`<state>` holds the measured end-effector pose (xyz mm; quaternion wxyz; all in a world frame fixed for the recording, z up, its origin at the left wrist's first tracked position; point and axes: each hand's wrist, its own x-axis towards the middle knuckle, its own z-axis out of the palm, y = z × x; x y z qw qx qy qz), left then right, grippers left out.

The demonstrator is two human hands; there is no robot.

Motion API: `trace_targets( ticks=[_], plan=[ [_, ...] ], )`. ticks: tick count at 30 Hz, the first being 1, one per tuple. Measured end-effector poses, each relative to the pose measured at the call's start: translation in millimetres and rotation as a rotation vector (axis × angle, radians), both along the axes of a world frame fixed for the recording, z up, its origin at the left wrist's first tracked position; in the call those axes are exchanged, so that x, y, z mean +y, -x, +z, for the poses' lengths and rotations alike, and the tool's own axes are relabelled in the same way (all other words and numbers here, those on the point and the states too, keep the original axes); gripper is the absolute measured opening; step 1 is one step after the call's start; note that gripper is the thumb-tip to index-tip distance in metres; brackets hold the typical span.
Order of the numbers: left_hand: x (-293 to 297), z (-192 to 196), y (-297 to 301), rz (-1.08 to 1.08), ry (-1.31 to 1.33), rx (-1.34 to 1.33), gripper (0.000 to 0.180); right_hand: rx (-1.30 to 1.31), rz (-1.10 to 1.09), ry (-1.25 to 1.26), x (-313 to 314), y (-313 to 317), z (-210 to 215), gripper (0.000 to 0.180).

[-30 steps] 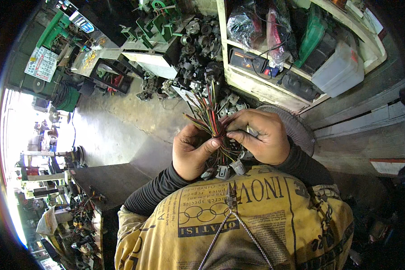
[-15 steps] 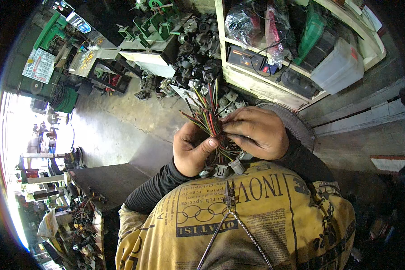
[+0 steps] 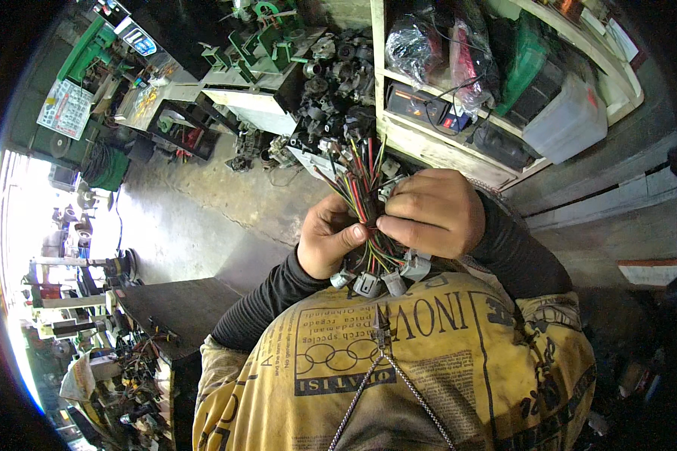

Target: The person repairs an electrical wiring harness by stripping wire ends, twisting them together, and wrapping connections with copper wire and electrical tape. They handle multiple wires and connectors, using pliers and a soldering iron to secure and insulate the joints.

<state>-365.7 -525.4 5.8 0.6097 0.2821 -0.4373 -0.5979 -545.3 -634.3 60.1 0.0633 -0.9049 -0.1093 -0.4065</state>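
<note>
A bundle of wires (image 3: 359,194), red, black, green and yellow, stands up between my two hands in front of my chest. Its loose ends fan out at the far side. Grey plug connectors (image 3: 367,284) hang from its near end, just above my yellow printed shirt. My left hand (image 3: 329,234) is closed round the bundle, with the thumb pressed across its middle. From the other side my right hand (image 3: 432,214) pinches at the same middle part, its fingers bent. Both hands hide part of the wires, and the right fingertips are partly covered.
A dark table (image 3: 177,308) stands at my left, beside shelving full of jumbled parts (image 3: 132,376). Greasy machine parts (image 3: 331,90) are heaped ahead. At the far right, a cream shelf (image 3: 444,143) carries wrapped items and a translucent plastic bin (image 3: 568,124).
Both hands and the wire bundle have shifted slightly right. My right hand's fingers have curled in closer over the middle of the bundle, and the grey connectors show more fully.
</note>
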Motion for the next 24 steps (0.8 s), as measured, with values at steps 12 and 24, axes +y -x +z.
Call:
trace_targets(
  ticks=[12, 24],
  plan=[
    [10.6, -6.5, -39.2, -0.088, -0.056, 0.114, 0.041, 0.078, -0.01, -0.091, 13.7, -44.0, -6.6, 0.027],
    [24.6, -9.3, -69.8, -0.077, -0.038, 0.143, 0.038, 0.031, -0.133, -0.038, 40.5, -76.3, -14.6, 0.021]
  ],
)
